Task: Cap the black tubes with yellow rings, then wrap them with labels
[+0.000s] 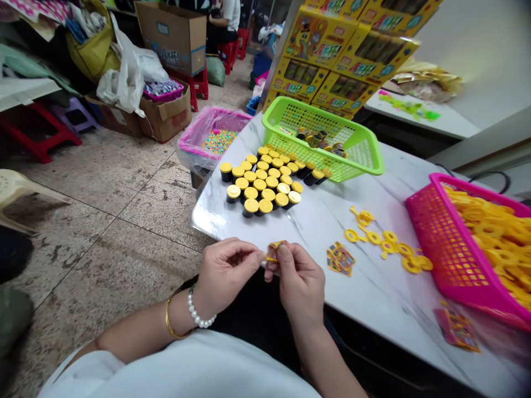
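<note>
Both hands meet just off the table's front edge. My right hand (302, 276) pinches a small printed orange-yellow sticker (274, 251) between thumb and fingers. My left hand (228, 271) has thumb and forefinger pressed together at the left edge of that sticker; whether they grip it too is hidden by the fingers. To the right of my right hand, a small pile of similar printed stickers (341, 258) lies on the table. Beyond the hands stand several small black pots with yellow lids (260, 184), grouped close together. Yellow plastic ring pieces (390, 241) lie loose further right.
A green basket (365, 152) holding some pots stands behind the lidded ones. At right is a pink basket (448, 243) full of yellow rings, with more stickers (458, 329) in front. Yellow boxes (307, 41) are stacked behind. A lined pink bin (194, 132) holds colourful beads.
</note>
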Motion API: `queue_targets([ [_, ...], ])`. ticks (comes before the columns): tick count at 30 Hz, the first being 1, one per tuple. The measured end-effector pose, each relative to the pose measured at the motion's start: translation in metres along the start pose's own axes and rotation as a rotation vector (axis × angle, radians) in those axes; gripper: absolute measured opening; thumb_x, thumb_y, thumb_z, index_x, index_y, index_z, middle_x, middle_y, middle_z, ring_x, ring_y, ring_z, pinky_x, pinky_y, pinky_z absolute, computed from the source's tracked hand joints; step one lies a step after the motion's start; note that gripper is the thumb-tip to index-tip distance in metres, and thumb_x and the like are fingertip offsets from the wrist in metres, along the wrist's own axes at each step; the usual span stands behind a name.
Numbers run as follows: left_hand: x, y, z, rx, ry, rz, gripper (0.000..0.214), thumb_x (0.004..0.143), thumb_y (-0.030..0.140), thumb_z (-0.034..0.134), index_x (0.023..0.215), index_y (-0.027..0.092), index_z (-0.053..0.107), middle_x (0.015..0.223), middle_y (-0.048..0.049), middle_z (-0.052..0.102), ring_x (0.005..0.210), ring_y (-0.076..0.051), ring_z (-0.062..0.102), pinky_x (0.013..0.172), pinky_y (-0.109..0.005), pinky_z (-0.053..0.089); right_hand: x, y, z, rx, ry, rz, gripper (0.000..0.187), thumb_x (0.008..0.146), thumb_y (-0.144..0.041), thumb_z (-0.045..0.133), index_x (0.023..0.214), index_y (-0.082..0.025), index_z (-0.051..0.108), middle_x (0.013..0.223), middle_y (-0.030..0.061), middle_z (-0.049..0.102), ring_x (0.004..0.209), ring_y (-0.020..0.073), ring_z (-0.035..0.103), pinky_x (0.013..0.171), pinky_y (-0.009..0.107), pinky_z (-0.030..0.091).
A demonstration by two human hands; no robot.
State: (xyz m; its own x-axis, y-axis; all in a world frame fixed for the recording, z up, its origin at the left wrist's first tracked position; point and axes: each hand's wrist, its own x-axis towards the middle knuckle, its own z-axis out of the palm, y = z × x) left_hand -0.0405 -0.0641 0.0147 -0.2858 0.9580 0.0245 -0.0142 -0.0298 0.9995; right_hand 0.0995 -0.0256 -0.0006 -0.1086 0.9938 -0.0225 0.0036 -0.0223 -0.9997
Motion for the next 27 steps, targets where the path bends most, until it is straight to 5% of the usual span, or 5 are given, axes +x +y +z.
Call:
queue_targets([
  [6, -0.003, 0.004, 0.0, 0.026, 0.144, 0.108, 0.012, 0.084, 0.03, 0.073, 0.078, 0.019, 0.076, 0.069, -0.0021, 0.063, 0.059, -0.011, 0.053, 0.056, -0.024, 0.044, -0.001, 0.0, 0.002, -0.08, 0.031, -0.055, 0.035, 0.093, -0.048, 0.063, 0.074, -0.019, 0.062, 0.058, -0.0023, 0.059, 0.048, 0.0105, 0.055, 0.047, 0.023, 0.048],
  [21, 0.013, -0.003, -0.003, 0.019, 0.063, 0.084, 0.008, 0.074, 0.027, 0.08, 0.074, 0.019, 0.078, 0.076, -0.0036, 0.063, 0.062, -0.012, 0.055, 0.054, -0.024, 0.044, -0.002, 0.005, 0.005, -0.204, -0.082, -0.221, 0.017, 0.09, -0.034, 0.068, 0.079, -0.021, 0.066, 0.072, 0.0005, 0.067, 0.064, 0.0148, 0.061, 0.061, 0.028, 0.051],
  [25, 0.019, -0.001, -0.008, -0.066, 0.042, -0.136, 0.016, 0.076, 0.033, 0.078, 0.074, 0.017, 0.076, 0.06, -0.002, 0.064, 0.045, -0.009, 0.049, 0.043, -0.022, 0.038, 0.021, -0.014, -0.01, -0.403, -0.264, -0.299, 0.017, 0.09, -0.031, 0.065, 0.076, -0.021, 0.066, 0.069, 0.0003, 0.065, 0.063, 0.0154, 0.059, 0.06, 0.028, 0.049],
  [27, 0.023, -0.001, -0.012, -0.156, -0.013, -0.273, 0.024, 0.076, 0.039, 0.078, 0.076, 0.015, 0.073, 0.049, 0.0013, 0.059, 0.035, -0.006, 0.042, 0.037, -0.02, 0.029, 0.042, -0.025, -0.023, -0.553, -0.197, -0.409, 0.01, 0.089, -0.03, 0.064, 0.084, -0.022, 0.068, 0.079, 0.003, 0.069, 0.07, 0.0178, 0.063, 0.066, 0.031, 0.051],
])
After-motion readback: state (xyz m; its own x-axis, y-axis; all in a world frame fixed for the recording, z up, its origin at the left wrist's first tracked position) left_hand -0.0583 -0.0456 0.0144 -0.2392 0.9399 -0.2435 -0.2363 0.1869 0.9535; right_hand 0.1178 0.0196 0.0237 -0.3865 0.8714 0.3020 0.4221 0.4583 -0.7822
